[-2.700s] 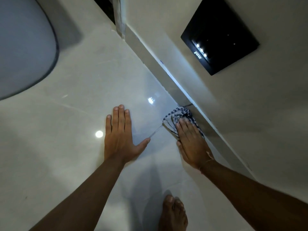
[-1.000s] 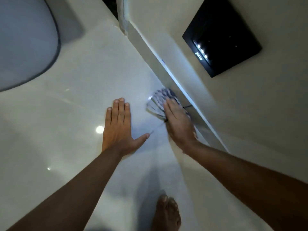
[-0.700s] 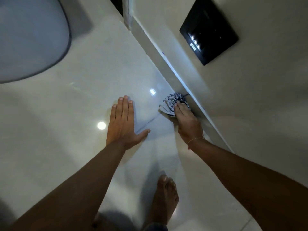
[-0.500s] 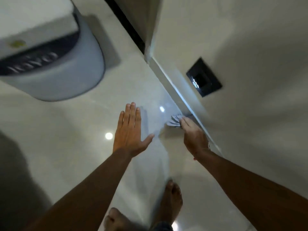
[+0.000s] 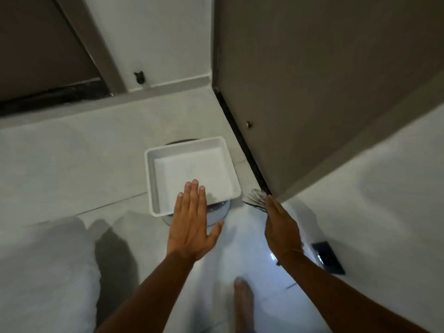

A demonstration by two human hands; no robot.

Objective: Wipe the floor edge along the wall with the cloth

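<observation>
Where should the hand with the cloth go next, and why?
Probably slide the cloth on along the dark strip at the foot of the brown panel. The right hand has the cloth pressed at the strip's near end, and the floor edge ahead runs narrowly beside the white tray, so keep tight to the strip.

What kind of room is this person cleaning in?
Probably a room in a home, though which one is unclear: glossy pale tiled floor, a grey-brown door at the corner, and a white square plastic tub standing on the floor.
</observation>
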